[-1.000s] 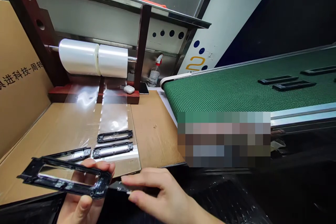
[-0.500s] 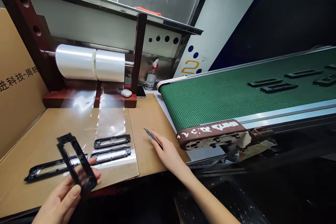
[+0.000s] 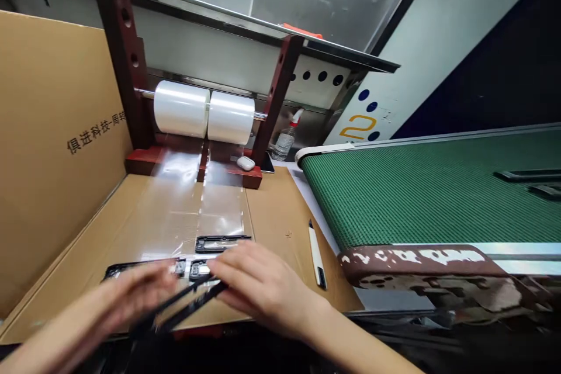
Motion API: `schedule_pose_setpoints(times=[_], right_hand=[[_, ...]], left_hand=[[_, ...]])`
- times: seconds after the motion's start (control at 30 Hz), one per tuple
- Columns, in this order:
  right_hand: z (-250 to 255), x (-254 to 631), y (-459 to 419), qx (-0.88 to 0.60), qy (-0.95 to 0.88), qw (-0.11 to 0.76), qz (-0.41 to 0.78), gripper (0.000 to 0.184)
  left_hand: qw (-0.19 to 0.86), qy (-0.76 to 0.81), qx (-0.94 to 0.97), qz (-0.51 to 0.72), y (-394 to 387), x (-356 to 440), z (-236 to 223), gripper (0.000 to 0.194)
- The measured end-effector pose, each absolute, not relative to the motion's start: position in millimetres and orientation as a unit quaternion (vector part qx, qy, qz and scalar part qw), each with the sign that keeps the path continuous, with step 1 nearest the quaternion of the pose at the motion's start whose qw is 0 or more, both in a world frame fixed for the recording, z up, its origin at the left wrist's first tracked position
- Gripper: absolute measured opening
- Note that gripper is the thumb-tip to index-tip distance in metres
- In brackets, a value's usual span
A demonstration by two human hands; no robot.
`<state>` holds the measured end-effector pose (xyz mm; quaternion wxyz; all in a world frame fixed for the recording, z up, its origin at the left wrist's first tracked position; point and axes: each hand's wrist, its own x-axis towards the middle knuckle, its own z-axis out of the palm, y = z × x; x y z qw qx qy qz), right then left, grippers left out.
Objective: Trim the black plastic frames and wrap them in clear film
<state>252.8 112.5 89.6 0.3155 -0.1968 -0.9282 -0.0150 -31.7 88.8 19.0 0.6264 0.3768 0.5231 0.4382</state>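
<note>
A narrow black plastic frame (image 3: 191, 307) hangs tilted over the front edge of the work surface. My right hand (image 3: 263, 286) grips its upper right end, fingers closed around it. My left hand (image 3: 140, 295) is smeared by motion beside the frame, fingers pointing right; whether it touches the frame cannot be told. Behind the hands lie another black frame (image 3: 219, 243) and, partly covered by my hands, further black frame pieces (image 3: 127, 267), over strips of clear film (image 3: 221, 207). A white-handled craft knife (image 3: 318, 257) rests on the cardboard, right of my right hand.
Two film rolls (image 3: 182, 110) sit on a rod between dark red posts. A green conveyor belt (image 3: 407, 193) with black frames (image 3: 530, 176) runs at the right. A spray bottle (image 3: 284, 143) and a white earbud case (image 3: 246, 163) stand at the back. A cardboard box (image 3: 52, 128) walls the left.
My right hand has put the knife down on the cardboard and moved left to grip the black frame. The frame has swung lower and rightward. The camera view has shifted left.
</note>
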Motion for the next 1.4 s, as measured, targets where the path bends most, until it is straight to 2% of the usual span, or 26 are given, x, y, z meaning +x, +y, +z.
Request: schedule_pose_setpoints(times=[0.1,0.2,0.47,0.7,1.03,1.4], right_hand=[[75,238,135,-0.260,-0.899,0.353,0.020,0.026],[57,218,151,-0.307,-0.878,0.359,0.077,0.024],[37,187,165,-0.340,-0.876,0.316,0.130,0.029],[25,170,170,-0.352,-0.881,0.275,0.155,0.030],[21,169,173,-0.353,-0.877,0.274,0.177,0.030],[23,166,175,-0.363,-0.877,0.247,0.194,0.031]], left_hand=[[0.560,0.559,0.346,0.505,142,-57,37,0.073],[0.596,0.566,0.323,0.470,173,-67,44,0.079],[0.720,0.525,0.323,0.319,170,-70,51,0.080],[0.719,0.519,0.339,0.314,169,-76,41,0.070],[0.716,0.525,0.345,0.305,170,-77,38,0.069],[0.706,0.526,0.373,0.292,170,-84,30,0.058]])
